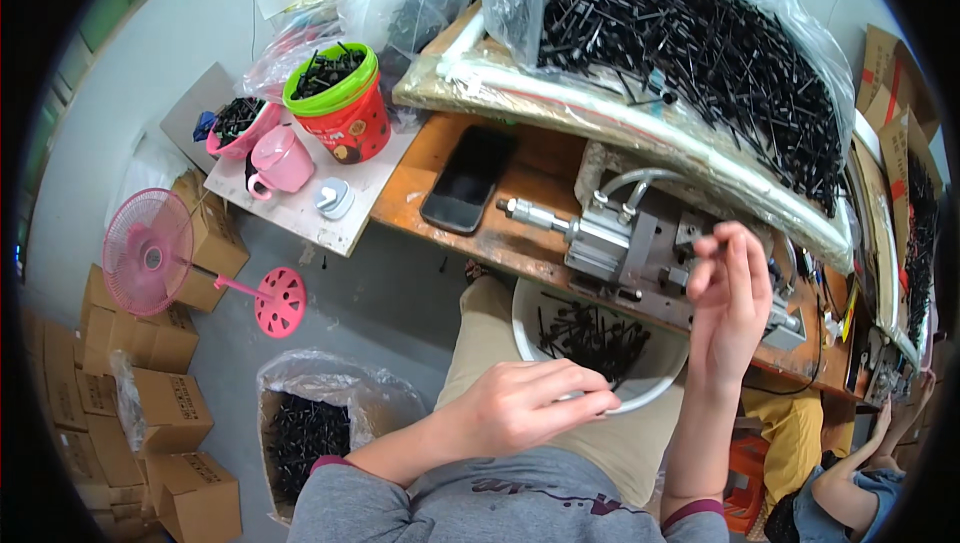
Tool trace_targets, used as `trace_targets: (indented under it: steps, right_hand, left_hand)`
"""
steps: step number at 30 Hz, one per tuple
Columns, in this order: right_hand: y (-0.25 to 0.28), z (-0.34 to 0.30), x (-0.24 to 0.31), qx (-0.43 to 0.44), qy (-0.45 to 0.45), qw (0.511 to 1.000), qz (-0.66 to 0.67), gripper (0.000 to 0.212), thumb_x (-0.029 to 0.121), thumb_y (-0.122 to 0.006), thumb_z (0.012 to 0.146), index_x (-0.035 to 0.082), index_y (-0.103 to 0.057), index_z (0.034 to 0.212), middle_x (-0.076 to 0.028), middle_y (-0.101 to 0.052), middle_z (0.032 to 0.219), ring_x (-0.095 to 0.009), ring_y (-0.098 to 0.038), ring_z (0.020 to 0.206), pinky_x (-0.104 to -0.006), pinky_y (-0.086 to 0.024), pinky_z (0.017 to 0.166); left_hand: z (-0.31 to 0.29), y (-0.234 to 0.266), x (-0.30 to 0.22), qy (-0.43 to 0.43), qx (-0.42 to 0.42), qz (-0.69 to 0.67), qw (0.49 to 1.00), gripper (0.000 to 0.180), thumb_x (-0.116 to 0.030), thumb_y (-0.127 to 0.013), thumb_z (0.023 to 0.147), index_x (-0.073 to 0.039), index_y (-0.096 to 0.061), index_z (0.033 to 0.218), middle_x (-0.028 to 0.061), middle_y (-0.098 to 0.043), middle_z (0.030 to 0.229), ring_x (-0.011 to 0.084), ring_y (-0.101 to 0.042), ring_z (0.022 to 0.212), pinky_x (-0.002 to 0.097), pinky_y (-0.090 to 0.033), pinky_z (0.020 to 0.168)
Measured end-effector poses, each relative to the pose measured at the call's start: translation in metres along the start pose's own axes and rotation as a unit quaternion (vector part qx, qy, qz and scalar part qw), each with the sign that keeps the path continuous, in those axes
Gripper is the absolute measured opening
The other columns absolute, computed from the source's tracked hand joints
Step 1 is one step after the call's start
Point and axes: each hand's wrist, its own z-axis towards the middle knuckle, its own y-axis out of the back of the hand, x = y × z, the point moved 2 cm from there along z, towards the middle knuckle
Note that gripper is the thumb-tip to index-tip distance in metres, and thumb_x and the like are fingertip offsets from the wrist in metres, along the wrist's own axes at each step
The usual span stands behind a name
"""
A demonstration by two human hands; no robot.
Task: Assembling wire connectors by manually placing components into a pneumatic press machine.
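Note:
My left hand [535, 403] is over the near rim of a white bucket [650, 395], its fingers closed together and pointing right. Whatever lies between those fingertips, if anything, is hidden. Raised beside a metal pneumatic fixture [600, 243], my right hand [732, 298] has loosely bent fingers standing apart, with nothing visible in them. The fixture has a silver cylinder and a curved hose, and it is mounted on the wooden bench [410, 188]. Slim black plastic parts [590, 338] lie inside the bucket, between my legs and under the bench edge.
A plastic-lined tray [600, 93] heaped with black parts stands behind the fixture. Leftward are a black phone [468, 178], a red-green bucket [350, 128], a pink mug [283, 158] and a pink fan [150, 253]. A lined box [310, 438] sits on the floor. Another person [850, 488] works at right.

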Motion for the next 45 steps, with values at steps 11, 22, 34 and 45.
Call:
trace_targets:
  steps: [11, 22, 34, 45]
  right_hand:
    - [-0.246, 0.247, 0.013, 0.167, 0.232, 0.957, -0.047, 0.018, 0.011, -0.068, 0.093, -0.004, -0.070, 0.104, -0.013, -0.073, 0.088, -0.017, -0.069, 0.073, -0.0282, -0.055, 0.069]
    - [-0.205, 0.259, 0.003, 0.250, 0.273, 0.796, -0.480, 0.029, 0.022, -0.069, 0.094, 0.000, -0.072, 0.113, -0.006, -0.073, 0.098, -0.013, -0.066, 0.093, -0.0288, -0.050, 0.089]
    - [-0.035, 0.003, 0.069, 0.289, 0.122, 0.839, -0.444, 0.017, -0.007, -0.068, 0.079, -0.003, -0.070, 0.096, -0.014, -0.071, 0.090, -0.024, -0.068, 0.080, -0.0317, -0.053, 0.073]
    - [0.015, -0.066, 0.048, 0.245, 0.028, 0.881, -0.403, 0.014, -0.003, -0.070, 0.085, 0.000, -0.074, 0.098, -0.011, -0.073, 0.086, -0.020, -0.071, 0.074, -0.0286, -0.055, 0.065]
  left_hand:
    - [-0.007, 0.066, 0.032, 0.038, -0.192, 0.124, 0.973, 0.035, -0.006, -0.090, 0.063, -0.009, -0.077, 0.095, 0.0069, -0.066, 0.098, 0.0216, -0.068, 0.081, 0.0308, -0.057, 0.068]
    - [0.000, 0.169, 0.080, 0.075, -0.354, 0.360, 0.860, 0.037, -0.001, -0.087, 0.066, -0.004, -0.077, 0.101, 0.0091, -0.064, 0.105, 0.0228, -0.064, 0.093, 0.0328, -0.053, 0.078]
    - [0.067, 0.222, 0.120, 0.115, -0.385, 0.183, 0.897, 0.030, -0.015, -0.075, 0.090, -0.004, -0.073, 0.117, 0.0062, -0.069, 0.111, 0.0144, -0.064, 0.096, 0.0289, -0.049, 0.088]
    - [0.033, 0.003, -0.033, -0.016, -0.045, -0.495, 0.868, 0.037, -0.029, -0.064, 0.097, 0.000, -0.066, 0.118, 0.0096, -0.067, 0.104, 0.0238, -0.065, 0.088, 0.0334, -0.052, 0.086]
